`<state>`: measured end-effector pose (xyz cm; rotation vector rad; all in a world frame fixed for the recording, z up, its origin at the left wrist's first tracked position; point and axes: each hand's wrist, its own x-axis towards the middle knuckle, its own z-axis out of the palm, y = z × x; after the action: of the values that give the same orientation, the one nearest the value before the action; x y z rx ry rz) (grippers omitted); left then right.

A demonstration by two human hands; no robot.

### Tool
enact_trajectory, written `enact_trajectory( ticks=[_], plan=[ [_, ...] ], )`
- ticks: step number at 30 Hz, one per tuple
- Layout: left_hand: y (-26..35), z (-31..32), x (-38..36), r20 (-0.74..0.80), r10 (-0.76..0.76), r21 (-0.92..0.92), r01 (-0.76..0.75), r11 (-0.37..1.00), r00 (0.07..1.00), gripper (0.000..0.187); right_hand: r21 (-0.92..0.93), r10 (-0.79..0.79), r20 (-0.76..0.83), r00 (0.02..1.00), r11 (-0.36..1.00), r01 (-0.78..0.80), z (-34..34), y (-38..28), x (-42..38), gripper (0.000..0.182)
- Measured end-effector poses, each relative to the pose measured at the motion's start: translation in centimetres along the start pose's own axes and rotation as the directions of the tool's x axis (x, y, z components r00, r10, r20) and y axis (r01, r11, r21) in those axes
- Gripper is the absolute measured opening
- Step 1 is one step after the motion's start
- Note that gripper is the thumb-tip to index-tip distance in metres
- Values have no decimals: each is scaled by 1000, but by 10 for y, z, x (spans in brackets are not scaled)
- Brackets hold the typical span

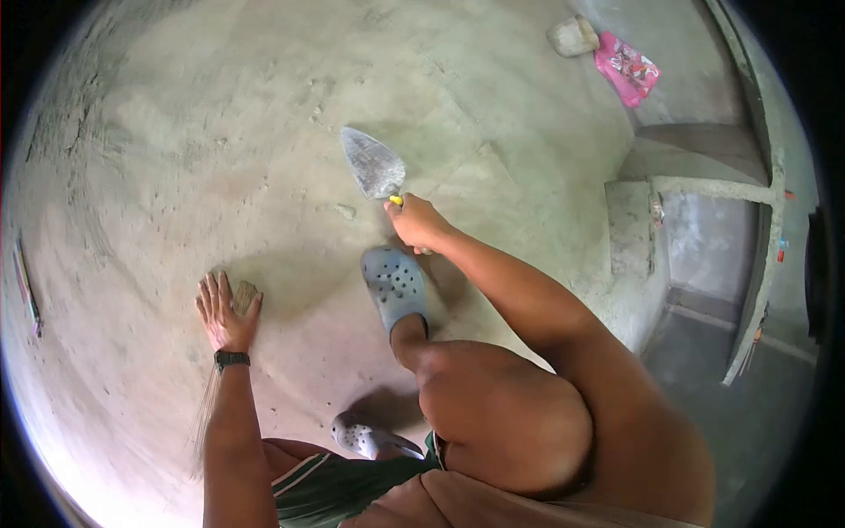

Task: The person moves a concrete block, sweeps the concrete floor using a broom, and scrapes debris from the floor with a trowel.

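My right hand (417,223) is closed around the yellow handle of a trowel (373,165). Its grey, pointed metal blade lies over the concrete floor, tip toward the far left. On the left, my left hand (225,319) has its fingers stretched forward over the floor. A bundle of thin sticks, seemingly a stick broom (245,297), shows between its thumb and index finger; the palm hides the middle, and loose bristle ends spread out beside the forearm. A small lump of mortar (344,211) sits just left of the trowel's handle end.
My grey clog (393,280) stands below the trowel, and the other clog (359,436) is nearer my body. A dusty pot-like container (573,37) and a pink plastic bag (627,69) lie at the far right. Low concrete walls (629,229) border the right side. Thin rods (28,289) lie far left.
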<state>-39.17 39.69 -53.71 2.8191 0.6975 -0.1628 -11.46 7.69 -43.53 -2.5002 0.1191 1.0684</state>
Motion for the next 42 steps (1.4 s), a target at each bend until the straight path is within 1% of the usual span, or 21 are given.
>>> enact_trajectory(
  ticks=[1,3,5,7,10,11,12,14,16,18,19,21,23,26,29,33,35,37,40,41,42],
  plan=[
    [0,1,3,29,-16,15,16,1000,999,92,11,14,74,997,1000,-15,-6,-5,0,54],
    [-2,5,6,2,3,4,-3,1000,1000,92,-8,-86,-56,995,996,86,-13,33,29,57],
    [-4,6,-1,0,13,3,-13,1000,1000,92,129,109,-48,993,986,-102,-48,73,56,57],
    [-2,5,1,-12,3,1,-3,1000,1000,91,324,249,-264,932,933,-158,-79,111,72,56],
    [-1,2,2,9,-7,10,7,1000,1000,90,307,294,-159,942,922,-236,-86,129,81,54],
    [-1,3,2,10,-9,10,9,1000,1000,90,319,181,-172,968,940,-119,-57,131,81,54],
    [-1,3,1,-13,6,3,-6,1000,1000,91,60,15,-235,972,998,-1,-28,112,70,54],
    [-1,7,0,-34,31,-4,-31,999,999,92,-162,-133,-141,981,981,110,10,60,32,54],
    [-2,7,1,-32,20,18,-20,1000,999,92,-116,23,195,981,993,0,0,-4,-18,55],
    [1,4,5,-23,2,22,-1,1000,1000,93,-119,-35,232,972,991,65,2,-10,-21,57],
    [0,3,3,14,-16,30,15,999,1000,93,-87,-117,143,983,988,130,3,3,-9,57],
    [0,7,4,4,-7,16,7,1000,1000,94,8,-36,119,992,999,35,-18,39,19,60],
    [-3,7,-1,-19,-2,-7,2,1000,1000,95,17,73,-52,996,997,-72,-57,71,33,60],
    [0,4,3,9,-32,-14,32,999,999,95,15,171,-56,984,985,-170,-76,88,30,54],
    [-2,5,1,7,-20,-16,20,1000,1000,95,-145,-98,28,995,984,101,2,65,12,55],
    [0,3,1,2,-11,-17,11,1000,1000,94,-264,-173,192,966,939,220,5,8,-14,60],
    [0,0,3,22,-25,-15,26,1000,999,93,-12,36,175,984,999,-34,-26,19,9,55],
    [-3,3,1,18,-21,-17,21,1000,1000,93,89,83,-83,993,993,-76,-54,55,52,51],
    [-4,1,2,29,-27,-13,28,1000,999,93,213,232,-56,971,953,-216,-76,61,78,55],
    [-4,2,2,29,-30,-16,30,999,999,93,269,164,-98,982,954,-132,-50,60,82,55],
    [-4,2,1,14,-21,-26,21,999,1000,93,126,79,-17,997,989,-76,-26,43,71,57]
  ],
)
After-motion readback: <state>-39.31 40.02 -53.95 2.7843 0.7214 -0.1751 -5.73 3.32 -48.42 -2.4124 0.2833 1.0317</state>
